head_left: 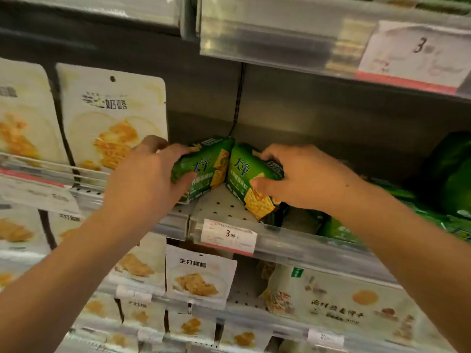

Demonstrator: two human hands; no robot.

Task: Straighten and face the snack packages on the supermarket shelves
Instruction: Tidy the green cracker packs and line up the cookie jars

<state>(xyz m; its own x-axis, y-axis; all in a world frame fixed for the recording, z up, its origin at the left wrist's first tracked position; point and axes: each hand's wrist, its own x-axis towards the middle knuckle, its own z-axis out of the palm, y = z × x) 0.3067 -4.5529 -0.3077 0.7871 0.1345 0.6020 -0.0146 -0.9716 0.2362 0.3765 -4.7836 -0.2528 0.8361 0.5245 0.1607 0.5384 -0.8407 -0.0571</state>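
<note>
Two green cracker packs stand on the perforated metal shelf [219, 203], angled toward each other so their far edges meet in a V. My left hand [150, 179] grips the left green pack [207, 161] from its left side, thumb on the front. My right hand [303, 177] grips the right green pack [248, 178] from its right side, thumb on the cracker picture. Both packs sit a little behind the shelf's front lip.
White cheese-snack pouches [112, 118] stand to the left. More green packages [448, 171] lie at the right of the same shelf. A 3.90 price tag [229, 235] hangs on the shelf's front rail. White pouches [200, 276] fill the shelves below. Another shelf hangs close overhead.
</note>
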